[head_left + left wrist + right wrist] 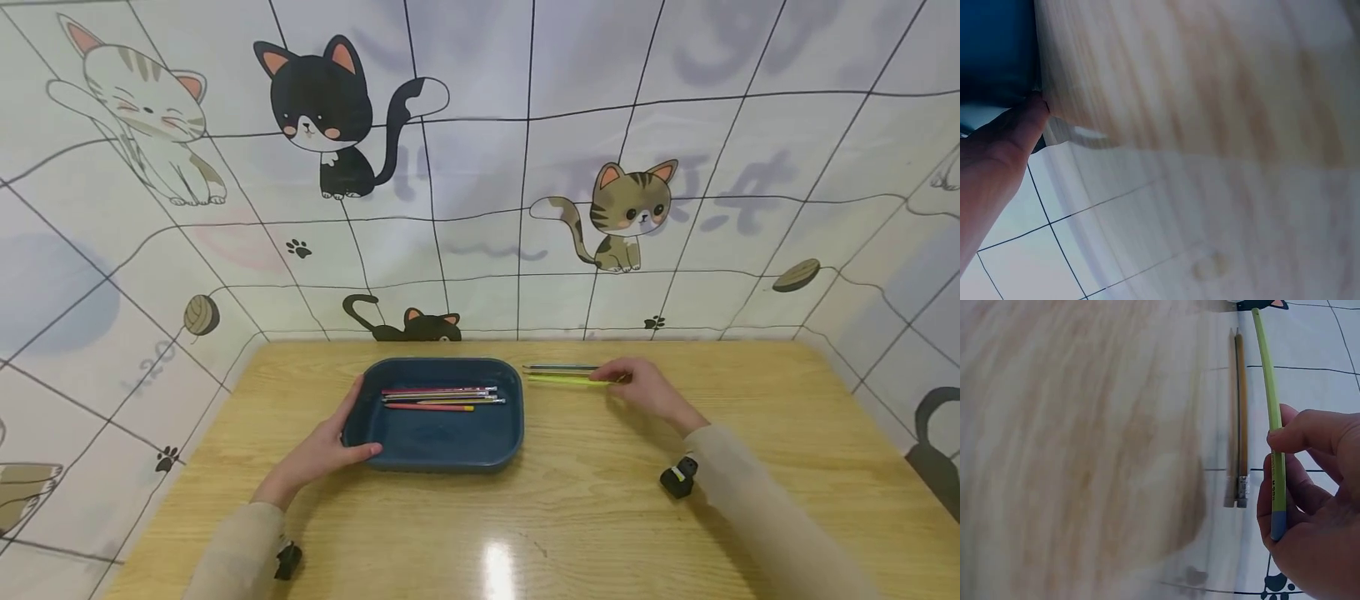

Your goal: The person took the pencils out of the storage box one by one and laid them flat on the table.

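Note:
A dark blue tray [435,450] lies on the wooden table, with several pencils [442,398] side by side in it. My left hand [322,446] grips the tray's left end, thumb at the front corner and fingers along the outer left wall; in the left wrist view the thumb [1025,125] meets the blue wall. Right of the tray, my right hand [637,385] pinches a yellow-green pencil [1266,375] with a grey-blue end between thumb and fingers. Just beyond it, more pencils [558,367] lie on the table; one yellow-brown pencil [1242,406] has a metal-banded eraser end.
The table [585,517] ends at the back against a white, grid-lined sheet with cartoon cats [630,217]. The same patterned sheet rises at the left and right sides. A small black device [678,477] sits at my right wrist.

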Motion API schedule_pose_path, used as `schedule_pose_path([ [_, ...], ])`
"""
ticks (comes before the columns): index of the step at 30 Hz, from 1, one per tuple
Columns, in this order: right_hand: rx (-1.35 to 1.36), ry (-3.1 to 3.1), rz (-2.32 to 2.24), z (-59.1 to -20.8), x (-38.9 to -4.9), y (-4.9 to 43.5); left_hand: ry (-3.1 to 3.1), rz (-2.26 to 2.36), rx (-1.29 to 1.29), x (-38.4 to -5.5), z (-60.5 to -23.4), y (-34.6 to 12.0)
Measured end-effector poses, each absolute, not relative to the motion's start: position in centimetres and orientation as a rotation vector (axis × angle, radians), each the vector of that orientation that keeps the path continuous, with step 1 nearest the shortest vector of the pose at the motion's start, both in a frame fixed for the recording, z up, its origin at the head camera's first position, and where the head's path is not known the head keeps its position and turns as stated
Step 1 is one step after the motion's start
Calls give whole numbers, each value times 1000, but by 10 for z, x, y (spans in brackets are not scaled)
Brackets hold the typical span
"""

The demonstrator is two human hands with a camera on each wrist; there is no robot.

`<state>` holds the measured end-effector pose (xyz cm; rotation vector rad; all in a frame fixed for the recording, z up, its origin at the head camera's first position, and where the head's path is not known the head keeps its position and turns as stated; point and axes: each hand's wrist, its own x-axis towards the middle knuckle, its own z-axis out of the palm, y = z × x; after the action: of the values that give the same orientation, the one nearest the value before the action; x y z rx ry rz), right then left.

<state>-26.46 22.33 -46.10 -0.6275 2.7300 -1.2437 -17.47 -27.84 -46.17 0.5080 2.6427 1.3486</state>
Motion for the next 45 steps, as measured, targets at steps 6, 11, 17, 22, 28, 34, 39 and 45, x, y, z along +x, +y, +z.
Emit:
schedule_pose_path([
  [6, -602, 2724, -1188, -470, -273, 222, 2653, 1342, 494, -172, -461, -280],
  [11, -588, 2742, -1160, -471, -278, 221, 2656, 1337, 504, -173, -461, -280],
  [17, -606, 2747, -1135, -471, -280, 218, 2655, 1335, 504, -174, -463, -280],
  [22, -606, 2752, -1108, -471, -281, 217, 2655, 1336, 508, -174, -464, -279],
  [28, -626, 2757, -1086, -469, -283, 217, 2642, 1344, 509, -173, -462, -278],
  [34, -671, 2783, -1040, -470, -286, 216, 2630, 1354, 494, -174, -462, -277],
  [39, -698, 2793, -1022, -471, -288, 216, 2624, 1350, 492, -175, -462, -277],
  [45, -699, 2794, -1015, -471, -288, 216, 2635, 1339, 504, -175, -463, -278],
])
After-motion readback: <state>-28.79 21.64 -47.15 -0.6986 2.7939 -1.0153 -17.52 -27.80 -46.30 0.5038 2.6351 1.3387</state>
